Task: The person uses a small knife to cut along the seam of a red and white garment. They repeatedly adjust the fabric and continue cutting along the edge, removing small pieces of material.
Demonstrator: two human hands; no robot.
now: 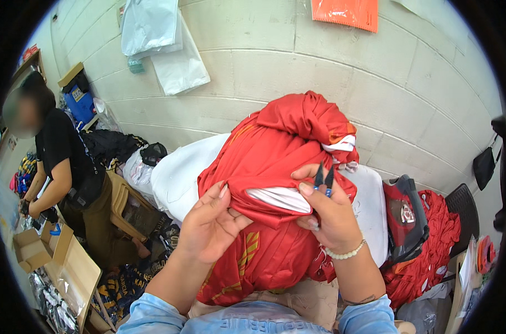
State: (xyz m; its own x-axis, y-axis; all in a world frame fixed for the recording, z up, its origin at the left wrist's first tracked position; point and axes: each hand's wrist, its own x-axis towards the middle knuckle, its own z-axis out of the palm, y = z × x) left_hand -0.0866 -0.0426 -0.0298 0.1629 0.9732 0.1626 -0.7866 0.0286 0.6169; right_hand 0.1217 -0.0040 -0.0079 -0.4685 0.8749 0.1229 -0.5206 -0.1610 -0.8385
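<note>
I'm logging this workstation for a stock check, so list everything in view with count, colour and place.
red garment: one, red with white and orange trim, held up at centre
thread snips: one, dark blades, in right hand
white bundle: one, behind the garment
red garment pile: one, lower right
cardboard boxes: several, brown, lower left
plastic bags: several, pale, on wall
co-worker: one, black top, left
bead bracelet: one, white, right wrist
left hand: gripping the garment
right hand: holding snips and garment
</note>
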